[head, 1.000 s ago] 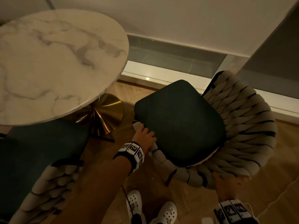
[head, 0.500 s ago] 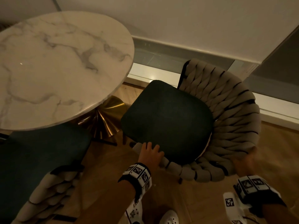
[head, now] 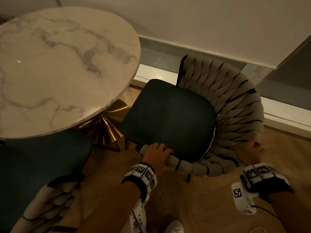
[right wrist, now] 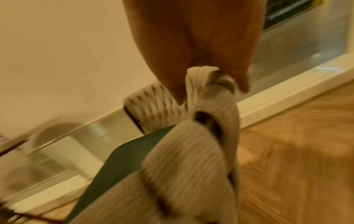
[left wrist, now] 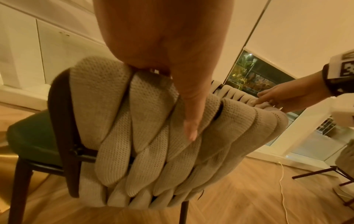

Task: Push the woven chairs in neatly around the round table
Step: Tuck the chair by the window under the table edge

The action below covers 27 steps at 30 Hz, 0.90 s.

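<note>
Both hands on the woven chair (head: 223,105): left hand (head: 157,153) fingers curled over its backrest end, right hand (head: 249,153) gripping the woven rim. Its green seat (head: 168,118) sits just beside the round marble desk (head: 64,68).

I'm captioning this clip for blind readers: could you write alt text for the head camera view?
Seen from above, a person's left hand and right hand grip the grey woven back of a green-seated chair angled beside a round marble table on a gold base. A second woven chair sits partly under the table at lower left.
</note>
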Each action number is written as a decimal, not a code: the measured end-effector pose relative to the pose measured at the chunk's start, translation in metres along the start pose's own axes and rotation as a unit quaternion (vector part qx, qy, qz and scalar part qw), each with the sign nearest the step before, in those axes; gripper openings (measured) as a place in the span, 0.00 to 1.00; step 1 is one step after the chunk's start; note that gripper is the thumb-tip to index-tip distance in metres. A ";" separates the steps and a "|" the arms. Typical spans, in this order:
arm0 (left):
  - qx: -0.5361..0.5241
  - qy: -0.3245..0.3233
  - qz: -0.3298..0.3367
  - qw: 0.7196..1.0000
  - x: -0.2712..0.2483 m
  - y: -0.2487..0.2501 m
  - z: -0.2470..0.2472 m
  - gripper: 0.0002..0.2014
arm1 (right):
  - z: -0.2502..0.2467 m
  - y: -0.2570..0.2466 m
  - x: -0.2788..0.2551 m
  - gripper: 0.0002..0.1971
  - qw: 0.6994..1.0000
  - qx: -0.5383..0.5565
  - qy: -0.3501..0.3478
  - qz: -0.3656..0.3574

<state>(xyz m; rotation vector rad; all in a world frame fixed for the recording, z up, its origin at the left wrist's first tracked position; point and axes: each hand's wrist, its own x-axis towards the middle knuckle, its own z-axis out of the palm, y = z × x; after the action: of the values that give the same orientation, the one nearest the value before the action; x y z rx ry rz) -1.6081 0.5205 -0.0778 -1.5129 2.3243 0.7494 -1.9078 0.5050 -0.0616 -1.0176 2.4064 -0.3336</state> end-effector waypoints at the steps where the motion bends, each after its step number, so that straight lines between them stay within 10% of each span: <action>1: -0.001 0.005 0.007 1.000 -0.001 -0.007 -0.002 0.32 | 0.003 -0.007 -0.014 0.42 0.999 -0.032 0.001 -0.024; 4: 0.025 0.001 -0.006 1.000 -0.005 -0.034 -0.007 0.36 | 0.030 -0.022 -0.074 0.49 0.977 -0.130 -0.062 -0.155; 7: -0.014 -0.024 -0.024 0.999 -0.003 -0.050 -0.007 0.32 | 0.071 -0.024 -0.127 0.52 0.893 -0.276 -0.175 -0.308; 13: 0.004 -0.039 -0.005 0.999 0.005 -0.052 -0.011 0.18 | 0.093 -0.020 -0.102 0.32 0.836 -0.269 -0.096 -0.469; 18: 0.017 -0.035 -0.004 0.999 0.016 -0.061 -0.023 0.19 | 0.094 -0.035 -0.082 0.44 0.793 -0.340 -0.135 -0.487; 27: 0.017 -0.022 -0.016 0.999 0.015 -0.062 -0.022 0.17 | 0.089 -0.046 -0.065 0.27 0.823 -0.281 -0.230 -0.437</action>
<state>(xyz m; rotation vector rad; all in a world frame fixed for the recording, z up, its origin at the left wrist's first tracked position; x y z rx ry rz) -1.5569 0.4767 -0.0842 -1.5003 2.2642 0.7248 -1.7946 0.5174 -0.0950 -2.1573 1.4724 0.3371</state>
